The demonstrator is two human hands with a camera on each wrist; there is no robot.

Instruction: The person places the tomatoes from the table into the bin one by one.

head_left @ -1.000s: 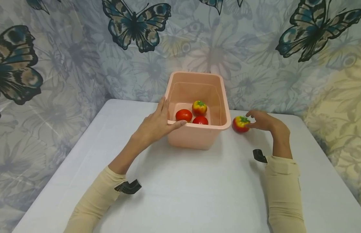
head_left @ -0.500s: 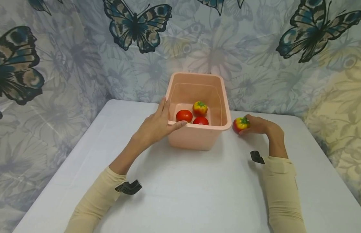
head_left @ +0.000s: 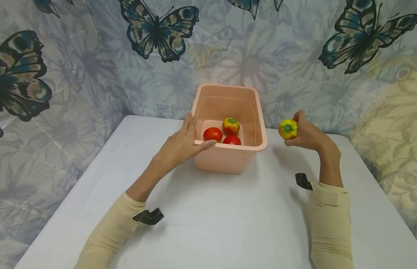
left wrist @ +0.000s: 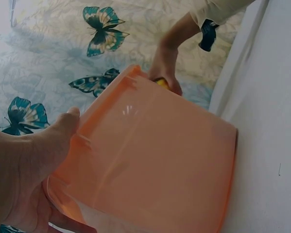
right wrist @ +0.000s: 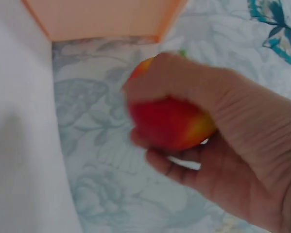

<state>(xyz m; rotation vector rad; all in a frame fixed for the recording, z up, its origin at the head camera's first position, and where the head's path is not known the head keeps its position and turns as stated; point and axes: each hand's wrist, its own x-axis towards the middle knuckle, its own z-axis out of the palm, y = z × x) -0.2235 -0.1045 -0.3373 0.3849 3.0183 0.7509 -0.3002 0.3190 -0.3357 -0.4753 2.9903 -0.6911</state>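
Note:
A peach plastic bin (head_left: 222,160) stands at the table's back, tilted toward me in the head view. My left hand (head_left: 179,145) holds its near left corner, thumb across the front rim and fingers along the left side. Inside lie two smooth red tomatoes, one at the left (head_left: 212,134) and one against the front wall (head_left: 232,140), plus a yellow-and-red bell pepper (head_left: 231,126). To the bin's right, my right hand (head_left: 311,134) grips another bell pepper (head_left: 287,129) above the table. Its red side (right wrist: 169,124) shows between thumb and fingers in the right wrist view.
The white table (head_left: 215,224) spreads in front of the bin. Butterfly-printed cloth (head_left: 282,74) hangs right behind the table's back edge and along both sides. A black wrist camera (head_left: 149,216) sits on the left sleeve and another camera (head_left: 303,181) on the right.
My right hand has closed round the bell pepper on the table and lifted it, moving slightly right. The left hand and the bin have stayed in place.

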